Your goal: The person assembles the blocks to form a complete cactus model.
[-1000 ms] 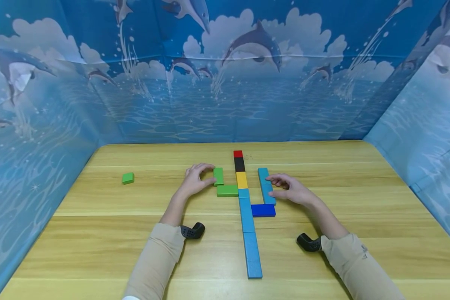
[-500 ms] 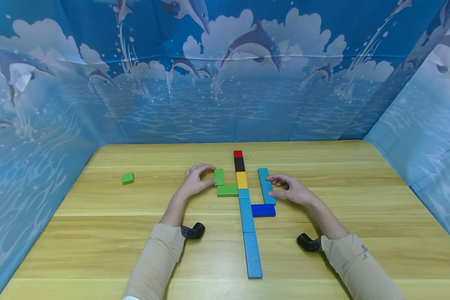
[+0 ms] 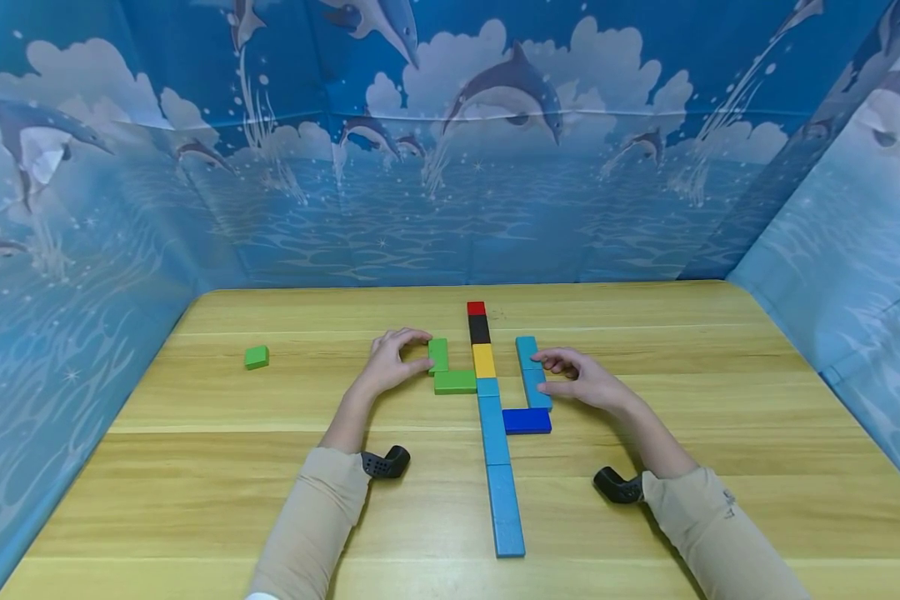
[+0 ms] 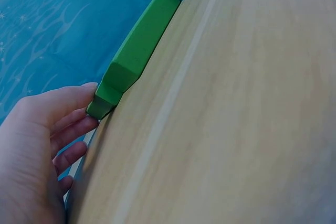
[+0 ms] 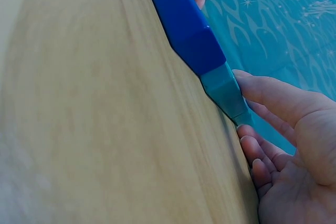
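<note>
In the head view my left hand [image 3: 390,361] is beside an upright-set green block [image 3: 438,354]; thumb and index finger touch its left side, as the left wrist view also shows at the green block's end [image 4: 107,95]. That block meets a crosswise green block [image 3: 455,382]. On the other side, my right hand [image 3: 581,379] touches two light blue blocks [image 3: 527,353] laid end to end, thumb and a fingertip against their right edge. A dark blue block [image 3: 527,421] joins them to a long central row, whose light blue blocks [image 3: 495,429] run toward me.
The row continues away from me with a yellow block [image 3: 483,360], a black block [image 3: 478,329] and a red block [image 3: 476,308]. A loose green block [image 3: 257,357] lies at the left on the wooden table [image 3: 195,483]. A dolphin-print cloth [image 3: 465,225] surrounds the back and sides.
The upright-set green block has shifted very slightly right and toward me, with my left fingertips still at its side. My right hand and the other blocks look unmoved.
</note>
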Demonstrator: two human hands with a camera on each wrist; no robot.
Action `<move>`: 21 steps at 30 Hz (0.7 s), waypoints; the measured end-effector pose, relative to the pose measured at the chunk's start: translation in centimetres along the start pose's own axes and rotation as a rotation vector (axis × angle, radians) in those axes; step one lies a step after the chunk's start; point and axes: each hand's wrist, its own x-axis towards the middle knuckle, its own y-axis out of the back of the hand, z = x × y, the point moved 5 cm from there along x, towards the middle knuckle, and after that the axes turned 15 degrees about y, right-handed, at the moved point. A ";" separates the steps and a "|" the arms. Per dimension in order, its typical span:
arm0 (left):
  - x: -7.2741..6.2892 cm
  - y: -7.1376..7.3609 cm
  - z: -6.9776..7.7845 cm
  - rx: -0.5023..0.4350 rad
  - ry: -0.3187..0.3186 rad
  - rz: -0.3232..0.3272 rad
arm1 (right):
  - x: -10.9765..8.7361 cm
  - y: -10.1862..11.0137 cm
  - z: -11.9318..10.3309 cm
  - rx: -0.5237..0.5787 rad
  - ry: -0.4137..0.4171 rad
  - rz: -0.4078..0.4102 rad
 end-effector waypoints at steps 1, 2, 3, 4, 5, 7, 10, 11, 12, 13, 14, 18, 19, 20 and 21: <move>0.0 0.0 0.0 0.010 0.012 -0.001 | 0.0 0.0 0.0 -0.002 -0.001 0.000; 0.0 0.0 0.0 0.016 0.016 -0.002 | 0.0 0.0 0.0 -0.005 -0.001 0.000; 0.0 0.0 0.0 0.019 0.020 -0.003 | 0.0 0.0 0.0 -0.006 -0.002 -0.001; 0.0 0.0 0.0 0.019 0.022 -0.003 | 0.0 0.0 0.1 -0.008 -0.003 -0.001; 0.0 0.0 0.0 0.014 0.021 -0.003 | 0.0 0.0 0.1 -0.010 -0.004 0.000; 0.0 0.1 0.0 -0.016 0.017 0.002 | 0.0 0.0 0.2 -0.011 -0.004 0.001; 0.0 0.4 0.0 -0.114 0.005 0.009 | 0.0 0.0 0.3 -0.002 -0.006 0.002; 0.0 0.7 0.0 -0.149 0.002 0.014 | 0.0 -0.1 0.3 0.001 -0.006 0.003; -0.1 1.0 0.1 -0.184 -0.005 0.018 | -0.1 -0.1 0.3 0.005 -0.005 0.002; -0.3 1.4 0.1 -0.216 -0.006 0.024 | 0.0 -0.1 0.4 0.009 -0.004 0.002; -0.6 1.9 0.4 -0.243 -0.003 0.027 | 0.0 -0.1 0.4 0.010 -0.005 0.002; -2.3 4.8 1.5 -0.267 0.018 0.054 | 0.0 -0.1 0.3 0.013 -0.001 0.002; -2.6 5.6 1.5 -0.266 0.026 0.063 | 0.0 -0.1 0.4 0.012 -0.003 0.002; -2.9 6.2 1.3 -0.253 0.028 0.077 | 0.0 -0.1 0.4 0.012 -0.003 0.001; -3.0 6.8 0.6 -0.234 0.027 0.096 | 0.0 -0.1 0.4 0.012 -0.004 0.002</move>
